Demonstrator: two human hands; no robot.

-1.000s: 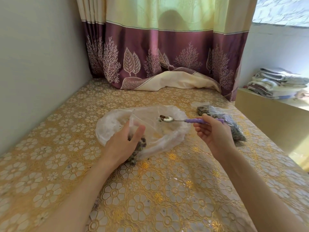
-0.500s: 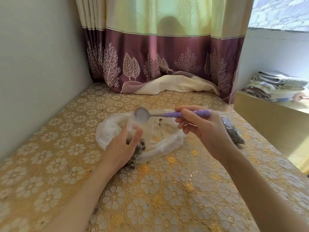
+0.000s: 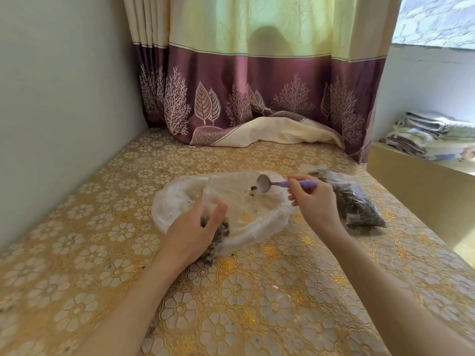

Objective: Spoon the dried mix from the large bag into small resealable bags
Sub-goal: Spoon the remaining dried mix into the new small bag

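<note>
A large translucent white bag (image 3: 174, 199) lies open on the gold flowered tablecloth (image 3: 231, 299). My left hand (image 3: 191, 232) holds a small clear resealable bag (image 3: 231, 199) upright over it, with dark dried mix at its bottom by my palm. My right hand (image 3: 314, 204) grips the purple handle of a metal spoon (image 3: 264, 183). The spoon's bowl is tilted on its side at the far edge of the small bag's mouth and looks empty. A few dark bits lie just beside it.
A filled clear bag of dried mix (image 3: 354, 204) lies to the right of my right hand. A purple and cream curtain (image 3: 257, 98) hangs at the back, its hem on the table. Folded cloths (image 3: 434, 134) are stacked on a ledge at the right. A wall runs along the left.
The spoon came from the large bag with mix, was tipped over the small bag's mouth, and has now drawn back to the right, empty. My left hand keeps holding the small bag.
</note>
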